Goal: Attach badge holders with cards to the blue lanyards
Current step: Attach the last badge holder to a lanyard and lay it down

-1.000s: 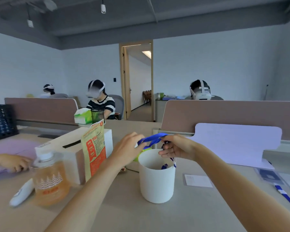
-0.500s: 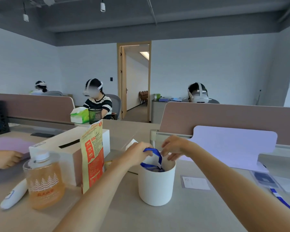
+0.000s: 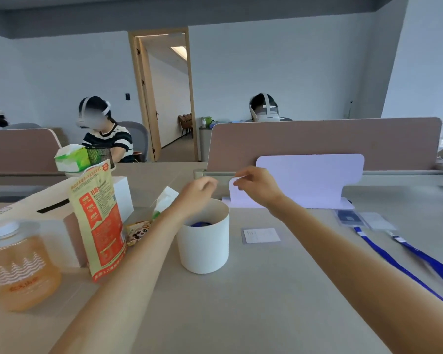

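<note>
Beige office desk, pink partition behind, open door at back. Ur left hand + right hand hover over white cylindrical cup, fingers loosely curled, gripping nothing. Bunched blue lanyard sits inside cup, below both hands, clear of fingers.

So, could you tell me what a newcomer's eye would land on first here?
Probably the white cup at the centre of the desk, a blue lanyard showing inside, with the left hand and right hand hovering just above it. Next, the red-and-orange packet standing to its left and more blue lanyards lying at the right.
</note>
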`<state>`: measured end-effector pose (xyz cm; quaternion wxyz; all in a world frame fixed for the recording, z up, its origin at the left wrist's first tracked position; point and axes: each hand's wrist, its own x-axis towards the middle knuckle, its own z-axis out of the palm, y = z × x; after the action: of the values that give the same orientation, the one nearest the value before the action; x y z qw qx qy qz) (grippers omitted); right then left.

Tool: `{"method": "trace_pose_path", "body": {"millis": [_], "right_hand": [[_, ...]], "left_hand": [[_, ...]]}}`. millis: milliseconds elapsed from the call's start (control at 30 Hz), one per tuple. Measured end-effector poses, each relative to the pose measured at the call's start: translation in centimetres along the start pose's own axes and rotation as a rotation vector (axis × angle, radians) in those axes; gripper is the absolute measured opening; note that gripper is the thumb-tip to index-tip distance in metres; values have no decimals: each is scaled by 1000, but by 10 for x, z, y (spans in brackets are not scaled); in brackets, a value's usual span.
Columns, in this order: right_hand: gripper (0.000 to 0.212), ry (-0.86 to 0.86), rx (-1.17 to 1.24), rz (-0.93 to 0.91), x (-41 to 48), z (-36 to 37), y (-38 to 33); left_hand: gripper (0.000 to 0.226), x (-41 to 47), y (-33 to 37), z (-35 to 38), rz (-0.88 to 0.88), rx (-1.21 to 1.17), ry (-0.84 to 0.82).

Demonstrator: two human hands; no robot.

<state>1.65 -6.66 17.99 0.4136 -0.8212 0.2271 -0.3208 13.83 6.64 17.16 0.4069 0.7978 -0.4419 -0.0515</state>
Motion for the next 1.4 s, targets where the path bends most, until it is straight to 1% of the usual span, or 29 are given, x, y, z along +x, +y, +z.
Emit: {"method": "trace_pose_path", "body": {"millis": [67, 133, 233, 400, 500, 700, 867, 967, 1033, 1133, 1167, 1233, 1300, 1400], "right_hand": [[25, 63, 63, 4, -14, -8, 7], [29, 131, 96, 21, -29, -20, 17], [32, 241, 145, 69, -54, -46, 38], [34, 346, 122, 203, -93, -102, 89], [34, 411, 87, 285, -115, -144, 122], [37, 591, 26, 408, -160, -241, 191], [35, 726, -119, 529, -200, -329, 247], [32, 840, -261, 612, -213, -381, 284], [31, 871, -400, 712, -217, -409, 306], [44, 791, -605, 856, -222, -433, 334], [48, 756, -652, 883, -222, -437, 340], [55, 680, -719, 935, -222, -444, 353], [49, 643, -741, 928, -222, -449, 362], [29, 650, -730, 842, -223, -453, 368]], "left_hand": [[33, -11, 21, 18, 58, -122, 56], [31, -20, 39, 42, 79, -211, 84], [30, -24, 54, 88, 95, -278, 61], [27, -25, 78, 172, 89, -351, -52], [28, -24, 104, 228, 91, -348, -145], [26, -34, 174, 339, 215, -363, -363], [26, -37, 235, 429, 378, -218, -513], [28, -26, 270, 474, 494, -94, -478], [33, -17, 288, 499, 582, 65, -472], [42, -5, 304, 530, 705, 414, -461], [44, -1, 306, 539, 730, 501, -456], [49, 6, 307, 554, 751, 593, -451], [47, 9, 310, 562, 764, 627, -414], [36, 11, 318, 566, 799, 668, -320]]}}
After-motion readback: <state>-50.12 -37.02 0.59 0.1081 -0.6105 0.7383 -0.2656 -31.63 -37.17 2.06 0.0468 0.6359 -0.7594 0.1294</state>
